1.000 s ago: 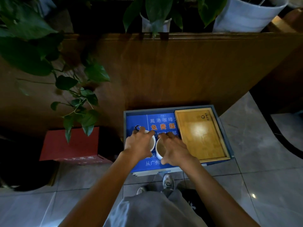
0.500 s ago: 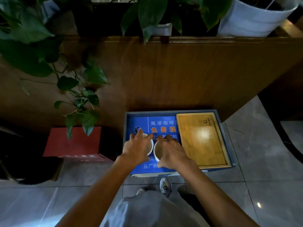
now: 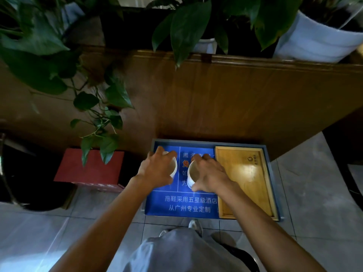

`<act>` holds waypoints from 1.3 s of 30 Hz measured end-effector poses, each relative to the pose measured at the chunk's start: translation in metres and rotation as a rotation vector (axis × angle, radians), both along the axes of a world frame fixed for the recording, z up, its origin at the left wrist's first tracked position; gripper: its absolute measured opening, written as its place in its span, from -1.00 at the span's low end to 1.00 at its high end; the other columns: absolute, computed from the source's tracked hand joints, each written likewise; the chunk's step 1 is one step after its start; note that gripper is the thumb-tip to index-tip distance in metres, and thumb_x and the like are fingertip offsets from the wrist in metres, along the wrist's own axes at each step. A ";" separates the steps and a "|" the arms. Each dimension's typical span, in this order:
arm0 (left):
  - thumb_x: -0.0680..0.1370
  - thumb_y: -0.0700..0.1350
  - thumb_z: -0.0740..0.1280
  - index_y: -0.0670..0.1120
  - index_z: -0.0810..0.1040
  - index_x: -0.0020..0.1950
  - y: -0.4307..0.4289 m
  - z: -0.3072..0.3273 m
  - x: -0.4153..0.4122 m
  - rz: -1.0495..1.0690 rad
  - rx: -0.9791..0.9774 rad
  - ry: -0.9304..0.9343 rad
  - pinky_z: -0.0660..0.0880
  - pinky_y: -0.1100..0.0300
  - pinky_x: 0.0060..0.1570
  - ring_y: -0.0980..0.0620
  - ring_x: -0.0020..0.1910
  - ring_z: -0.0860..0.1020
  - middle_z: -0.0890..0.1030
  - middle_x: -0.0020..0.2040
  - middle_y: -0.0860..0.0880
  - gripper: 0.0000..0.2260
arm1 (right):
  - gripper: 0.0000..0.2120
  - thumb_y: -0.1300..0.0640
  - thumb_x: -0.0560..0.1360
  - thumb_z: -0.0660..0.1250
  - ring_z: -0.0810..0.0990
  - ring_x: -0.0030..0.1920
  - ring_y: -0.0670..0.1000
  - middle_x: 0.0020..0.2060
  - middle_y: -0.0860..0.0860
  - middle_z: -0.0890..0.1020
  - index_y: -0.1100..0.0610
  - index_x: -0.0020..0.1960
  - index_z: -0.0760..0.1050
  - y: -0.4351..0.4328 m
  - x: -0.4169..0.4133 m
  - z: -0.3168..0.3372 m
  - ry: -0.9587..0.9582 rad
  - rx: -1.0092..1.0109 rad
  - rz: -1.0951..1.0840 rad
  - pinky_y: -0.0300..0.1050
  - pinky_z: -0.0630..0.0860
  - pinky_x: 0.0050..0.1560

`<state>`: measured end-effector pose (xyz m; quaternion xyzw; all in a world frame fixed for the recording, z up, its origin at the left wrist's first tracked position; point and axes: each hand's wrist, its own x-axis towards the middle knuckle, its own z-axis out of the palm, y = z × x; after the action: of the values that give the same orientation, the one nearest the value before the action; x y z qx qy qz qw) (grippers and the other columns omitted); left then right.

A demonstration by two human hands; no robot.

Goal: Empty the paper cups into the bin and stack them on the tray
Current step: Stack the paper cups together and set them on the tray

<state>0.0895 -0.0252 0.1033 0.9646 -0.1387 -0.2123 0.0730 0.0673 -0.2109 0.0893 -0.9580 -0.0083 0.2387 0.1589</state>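
While both arms reach down, the left hand [image 3: 157, 169] and right hand [image 3: 211, 174] each clasp a paper cup [image 3: 191, 173] from above.

Both bare forearms stretched forward and down from the bottom edge, converging toward the blue board [image 3: 188, 205]. Left hand [image 3: 157, 169] over that board's left part, palm down, knuckles up, fingers [image 3: 170, 154] curled forward and thumb spread toward the far left corner, clasped from above around a white paper cup [image 3: 173, 165]. Right hand [image 3: 210, 173] beside it over the board's middle, just apart from the left hand, wrist bent, fingers arched forward and thumb hooked near, gripping the rim of a second cup [image 3: 191, 173]. One bent knee in grey cloth below the board's near edge.
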 end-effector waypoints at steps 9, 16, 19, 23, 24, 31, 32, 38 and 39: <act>0.26 0.13 0.55 0.13 0.27 0.33 0.004 0.001 0.036 0.015 0.006 -0.007 0.51 -0.17 0.19 -0.25 0.28 0.41 0.32 0.34 -0.13 -0.26 | -0.08 -0.07 0.07 0.66 0.52 0.20 0.19 0.23 0.08 0.48 -0.02 0.33 0.31 -0.004 0.044 0.013 -0.064 0.016 -0.005 0.03 0.54 0.05; 0.26 0.08 0.56 0.19 0.27 0.28 0.012 -0.007 0.052 0.058 -0.025 -0.027 0.58 -0.17 0.05 -0.26 0.26 0.40 0.34 0.30 -0.08 -0.30 | -0.12 -0.07 0.06 0.66 0.54 0.14 0.20 0.15 0.09 0.49 0.00 0.27 0.34 0.005 0.068 0.012 -0.126 0.031 0.011 0.02 0.53 -0.01; 0.25 0.07 0.57 0.21 0.28 0.28 0.013 -0.009 0.061 0.074 -0.035 -0.026 0.58 -0.16 0.04 -0.26 0.26 0.40 0.33 0.29 -0.07 -0.30 | -0.13 -0.06 0.05 0.67 0.53 0.14 0.20 0.13 0.09 0.49 -0.01 0.26 0.35 0.009 0.077 0.010 -0.132 0.051 0.004 0.04 0.55 -0.01; 0.24 0.08 0.58 0.19 0.28 0.27 0.016 -0.014 0.069 0.086 -0.038 -0.053 0.59 -0.16 0.01 -0.27 0.25 0.40 0.34 0.28 -0.08 -0.29 | -0.13 -0.07 0.06 0.66 0.52 0.14 0.21 0.13 0.08 0.48 -0.02 0.27 0.34 0.015 0.089 0.007 -0.143 0.051 -0.012 0.01 0.51 -0.04; 0.24 0.07 0.58 0.19 0.28 0.27 0.016 -0.016 0.070 0.092 -0.039 -0.054 0.59 -0.15 -0.01 -0.28 0.24 0.40 0.34 0.27 -0.08 -0.30 | -0.12 -0.07 0.06 0.66 0.52 0.15 0.21 0.13 0.09 0.48 -0.02 0.28 0.33 0.017 0.091 0.006 -0.143 0.047 -0.014 0.02 0.51 -0.03; 0.25 -0.01 0.57 0.21 0.26 0.28 0.019 -0.026 0.081 0.119 -0.037 -0.051 0.58 -0.14 -0.02 -0.28 0.27 0.37 0.30 0.30 -0.07 -0.28 | -0.11 -0.06 0.08 0.66 0.51 0.19 0.21 0.16 0.08 0.47 -0.03 0.30 0.30 0.026 0.104 -0.003 -0.133 0.032 -0.033 0.09 0.54 0.05; 0.25 -0.01 0.57 0.21 0.25 0.28 0.019 -0.027 0.083 0.119 -0.036 -0.053 0.58 -0.13 -0.02 -0.28 0.27 0.37 0.30 0.30 -0.06 -0.28 | -0.11 -0.07 0.08 0.66 0.51 0.18 0.21 0.16 0.08 0.47 -0.03 0.30 0.30 0.026 0.105 -0.004 -0.135 0.032 -0.037 0.09 0.54 0.04; 0.26 -0.04 0.57 0.21 0.26 0.30 0.020 -0.030 0.091 0.110 -0.048 -0.078 0.57 -0.11 -0.03 -0.26 0.27 0.36 0.29 0.31 -0.04 -0.27 | -0.12 -0.10 0.06 0.65 0.53 0.15 0.22 0.13 0.09 0.49 -0.02 0.27 0.32 0.029 0.113 -0.012 -0.163 0.031 -0.032 0.07 0.54 0.01; 0.26 -0.04 0.57 0.21 0.26 0.30 0.020 -0.031 0.092 0.108 -0.054 -0.077 0.58 -0.12 -0.02 -0.26 0.28 0.35 0.28 0.32 -0.04 -0.27 | -0.13 -0.10 0.06 0.65 0.54 0.14 0.22 0.12 0.09 0.50 -0.01 0.26 0.32 0.030 0.114 -0.014 -0.164 0.028 -0.028 0.07 0.54 0.00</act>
<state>0.1815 -0.0052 0.0725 0.9757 -0.0949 -0.1672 0.1050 0.1808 -0.1809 0.0758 -0.9720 -0.0114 0.1569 0.1745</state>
